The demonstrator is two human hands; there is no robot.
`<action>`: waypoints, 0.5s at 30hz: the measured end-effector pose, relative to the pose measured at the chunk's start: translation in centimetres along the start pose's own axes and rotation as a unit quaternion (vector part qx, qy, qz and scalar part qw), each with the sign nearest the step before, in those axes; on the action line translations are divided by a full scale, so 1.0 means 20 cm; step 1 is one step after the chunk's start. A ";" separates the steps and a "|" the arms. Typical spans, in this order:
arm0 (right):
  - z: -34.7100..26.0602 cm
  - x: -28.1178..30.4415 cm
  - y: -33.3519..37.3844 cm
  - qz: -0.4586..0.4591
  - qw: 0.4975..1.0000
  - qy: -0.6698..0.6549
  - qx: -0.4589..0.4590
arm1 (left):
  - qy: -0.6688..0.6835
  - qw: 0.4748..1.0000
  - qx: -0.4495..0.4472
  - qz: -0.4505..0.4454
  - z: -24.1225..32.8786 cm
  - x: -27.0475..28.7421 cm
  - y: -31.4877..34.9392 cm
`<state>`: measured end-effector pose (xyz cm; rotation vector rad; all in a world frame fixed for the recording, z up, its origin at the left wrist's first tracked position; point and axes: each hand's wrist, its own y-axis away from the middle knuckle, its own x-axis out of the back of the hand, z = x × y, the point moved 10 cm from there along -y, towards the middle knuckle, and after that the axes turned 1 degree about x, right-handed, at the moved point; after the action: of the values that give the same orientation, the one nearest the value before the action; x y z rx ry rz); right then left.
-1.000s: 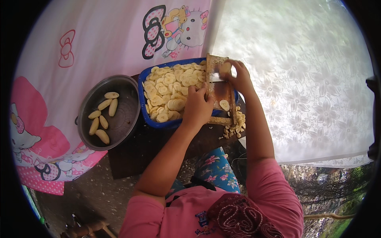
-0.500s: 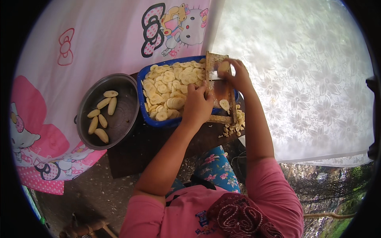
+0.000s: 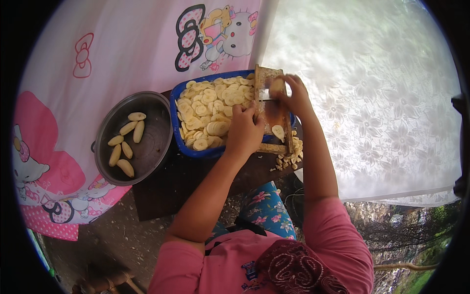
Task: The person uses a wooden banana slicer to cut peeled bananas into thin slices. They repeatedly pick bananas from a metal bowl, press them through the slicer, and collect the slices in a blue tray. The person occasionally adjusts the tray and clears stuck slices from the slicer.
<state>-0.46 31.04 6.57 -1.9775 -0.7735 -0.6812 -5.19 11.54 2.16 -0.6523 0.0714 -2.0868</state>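
A wooden slicer (image 3: 289,132) with a metal blade lies across the right side of a blue basin (image 3: 197,153). Many round banana slices (image 3: 205,105) fill that basin. My left hand (image 3: 245,128) is closed on the slicer's left rail, its fingers curled over the edge. On the slicer's upper part, beside the blade, my right hand (image 3: 295,97) grips a peeled banana (image 3: 276,87), slightly blurred. One loose banana slice (image 3: 278,132) rests on the lower board of the slicer.
To the left stands a round grey metal pot (image 3: 159,159) with several peeled bananas (image 3: 138,131) inside. Small banana scraps (image 3: 292,158) are piled on the dark table (image 3: 196,183) right of the basin. A pink printed curtain (image 3: 122,44) and a white lace curtain (image 3: 362,108) hang behind.
My right hand and the banana have shifted only very slightly over the slicer. My left hand keeps its hold on the rail.
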 end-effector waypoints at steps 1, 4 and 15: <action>0.02 -0.01 -0.07 0.013 1.000 0.013 -0.004 | -0.008 1.000 0.005 -0.009 0.00 0.00 0.00; 0.03 -0.02 -0.11 -0.001 0.999 0.022 -0.044 | -0.016 1.000 -0.002 -0.002 0.02 0.01 0.00; -0.05 0.00 0.00 -0.016 1.000 0.001 0.019 | -0.007 1.000 -0.007 0.000 0.00 0.00 0.00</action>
<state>-0.65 30.20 7.11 -1.9339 -0.8129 -0.6811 -5.18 11.63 2.15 -0.6756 0.0785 -2.0832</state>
